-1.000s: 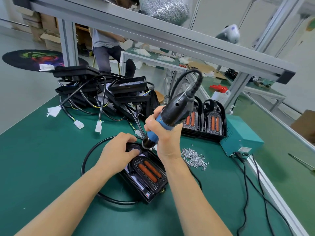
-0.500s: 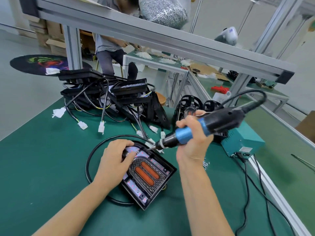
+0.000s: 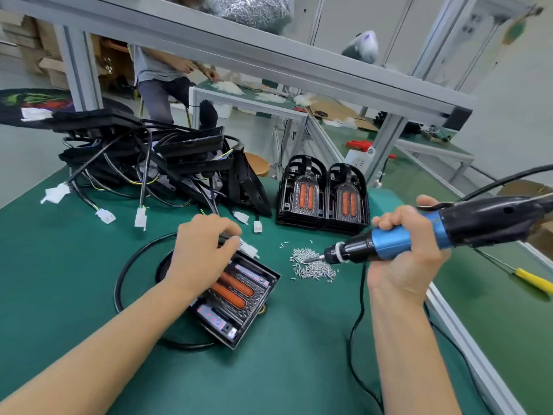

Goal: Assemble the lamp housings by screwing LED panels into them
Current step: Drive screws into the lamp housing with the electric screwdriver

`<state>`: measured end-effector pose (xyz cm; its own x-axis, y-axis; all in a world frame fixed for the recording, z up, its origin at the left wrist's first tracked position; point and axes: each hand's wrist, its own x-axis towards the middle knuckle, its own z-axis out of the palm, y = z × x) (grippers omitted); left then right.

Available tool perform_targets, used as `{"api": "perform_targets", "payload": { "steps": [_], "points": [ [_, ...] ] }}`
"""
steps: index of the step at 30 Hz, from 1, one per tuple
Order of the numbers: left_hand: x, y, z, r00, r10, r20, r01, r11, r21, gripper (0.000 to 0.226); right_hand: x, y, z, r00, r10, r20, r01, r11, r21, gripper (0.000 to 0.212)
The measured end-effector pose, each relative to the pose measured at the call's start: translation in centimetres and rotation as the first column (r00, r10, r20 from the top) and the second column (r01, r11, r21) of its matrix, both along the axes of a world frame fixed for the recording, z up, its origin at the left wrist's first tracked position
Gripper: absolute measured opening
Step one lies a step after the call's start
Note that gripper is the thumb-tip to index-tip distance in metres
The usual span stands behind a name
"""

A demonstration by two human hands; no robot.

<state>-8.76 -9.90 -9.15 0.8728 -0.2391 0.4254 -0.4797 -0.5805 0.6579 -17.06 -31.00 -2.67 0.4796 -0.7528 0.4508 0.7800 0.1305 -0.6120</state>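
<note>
Behind screw pile (image 3: 312, 263), two finished housings (image 3: 323, 196).

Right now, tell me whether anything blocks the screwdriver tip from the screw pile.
Nothing visible does. The screwdriver in the right hand has its tip at the screw pile's upper edge, bare green mat around it.
</note>
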Motion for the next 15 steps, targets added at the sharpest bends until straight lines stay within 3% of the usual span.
{"api": "perform_targets", "payload": {
  "steps": [3,6,10,15],
  "points": [
    [0.8,-4.4,1.5,0.977,-0.179,-0.113,0.202,0.949,0.242,0.008,-0.1,-0.5,-0.7,0.999,-0.026,-0.037,0.026,1.000,0.006,0.025],
    [1.6,-8.6,1.2,0.933,-0.273,-0.234,0.356,0.788,0.502,0.014,-0.1,-0.8,-1.2,0.998,-0.037,-0.053,0.038,0.999,0.013,0.026],
    [2.6,-11.7,-0.2,0.913,-0.237,-0.332,0.403,0.649,0.645,0.017,-0.4,-1.4,-1.4,0.996,-0.066,-0.062,0.066,0.998,0.001,0.026],
    [3.1,-13.1,-0.7,0.930,-0.199,-0.308,0.366,0.560,0.743,0.020,-0.8,-2.0,-1.5,0.993,-0.087,-0.078,0.088,0.996,0.005,0.025]
  ]
}}
